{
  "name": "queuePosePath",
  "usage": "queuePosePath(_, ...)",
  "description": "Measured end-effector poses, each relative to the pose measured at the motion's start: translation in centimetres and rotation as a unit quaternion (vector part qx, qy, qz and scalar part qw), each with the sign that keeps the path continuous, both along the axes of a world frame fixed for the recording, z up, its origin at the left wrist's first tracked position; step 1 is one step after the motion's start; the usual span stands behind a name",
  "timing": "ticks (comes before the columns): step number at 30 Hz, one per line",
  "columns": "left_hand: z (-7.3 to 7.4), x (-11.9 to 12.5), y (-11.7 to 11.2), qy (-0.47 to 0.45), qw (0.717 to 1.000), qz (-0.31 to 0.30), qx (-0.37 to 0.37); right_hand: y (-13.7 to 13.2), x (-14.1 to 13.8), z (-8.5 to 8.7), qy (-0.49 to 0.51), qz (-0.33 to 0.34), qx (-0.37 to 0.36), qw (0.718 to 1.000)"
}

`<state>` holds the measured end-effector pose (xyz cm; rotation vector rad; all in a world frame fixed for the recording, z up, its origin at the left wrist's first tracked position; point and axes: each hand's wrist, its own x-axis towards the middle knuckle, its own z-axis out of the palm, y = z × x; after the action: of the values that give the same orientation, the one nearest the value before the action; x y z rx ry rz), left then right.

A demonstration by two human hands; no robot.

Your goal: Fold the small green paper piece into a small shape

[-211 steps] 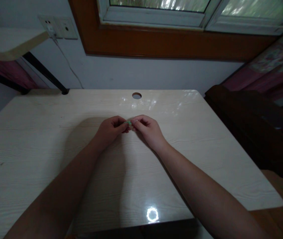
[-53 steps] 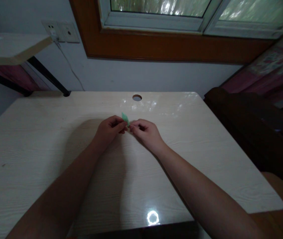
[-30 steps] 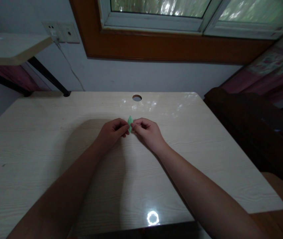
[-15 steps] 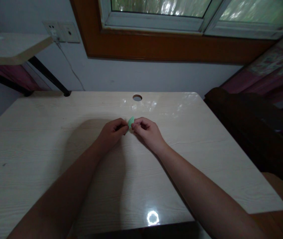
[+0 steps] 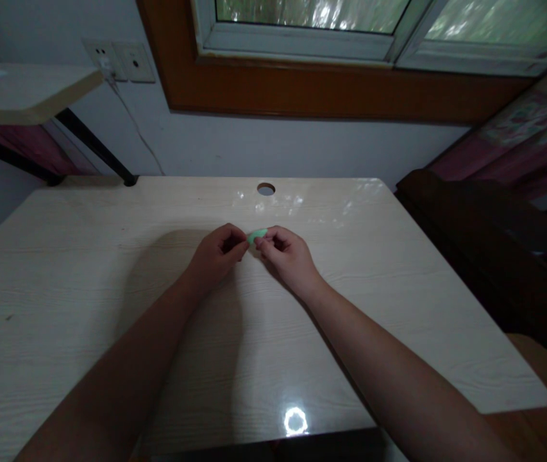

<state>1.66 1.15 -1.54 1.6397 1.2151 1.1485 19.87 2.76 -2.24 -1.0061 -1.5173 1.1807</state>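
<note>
Between my two hands is a small light-green piece (image 5: 256, 235), thin and pointed, which looks like folded paper. My left hand (image 5: 216, 251) pinches its left end between thumb and forefinger. At the other end, my right hand (image 5: 288, 254) has thumb and forefinger closed on it from the right. Fingertips cover much of the piece, so its full shape is hidden. Both hands are over the middle of the pale wood-grain table (image 5: 340, 308), toward its far side.
A round cable hole (image 5: 266, 189) lies beyond my hands near the table's back edge. At the left, a raised shelf (image 5: 27, 96) stands on black legs. A white cable (image 5: 133, 122) hangs from a wall socket (image 5: 118, 61). Dark furniture (image 5: 485, 256) borders the right side.
The green piece has tipped from pointing steeply up to lying flatter, its tip now toward my right hand. My left fingers have shifted slightly upward; both hands still pinch it.
</note>
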Motion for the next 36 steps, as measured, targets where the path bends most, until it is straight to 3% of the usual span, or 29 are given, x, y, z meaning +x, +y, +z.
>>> queuePosePath(9, -0.7, 0.0, 0.5, 0.022, 0.996, 0.052, 0.076, -0.1, 0.2, 0.0, -0.094, -0.033, 0.079, 0.992)
queuePosePath(19, -0.3, 0.0, 0.5, 0.075, 0.985, 0.064, 0.142, 0.0, 0.3, 0.2, -0.147, -0.028, 0.118, 0.982)
queuePosePath(36, 0.5, 0.1, 0.1, 0.094, 0.989, 0.06, 0.097, -0.3, 0.4, 1.0, -0.137, -0.022, 0.131, 0.981)
